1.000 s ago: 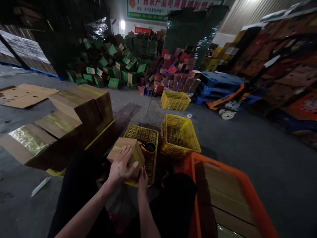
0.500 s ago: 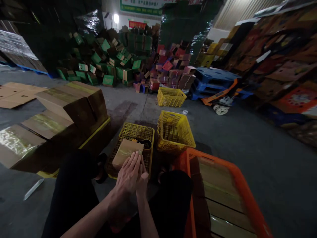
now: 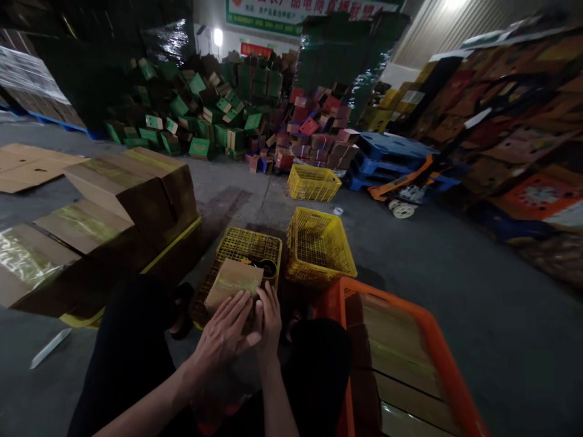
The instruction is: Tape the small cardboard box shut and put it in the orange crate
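Observation:
A small taped cardboard box (image 3: 233,280) rests on an upturned yellow crate (image 3: 248,249) in front of my knees. My left hand (image 3: 226,332) lies with fingers stretched flat over the box's near edge. My right hand (image 3: 268,318) presses its fingers against the box's near right side, fingers extended. A dark tape roll (image 3: 266,267) sits on the crate just beyond the box.
Larger taped cardboard boxes (image 3: 104,206) are stacked at my left. A yellow crate (image 3: 319,249) stands ahead, another yellow crate (image 3: 313,182) farther off. An orange crate (image 3: 401,358) holding boxes is at my right. Piles of green and red cartons fill the back.
The box came down from a tilted, lifted position to lie flat on the crate. My hands slid to its near edge, and my right hand spread out beside the left.

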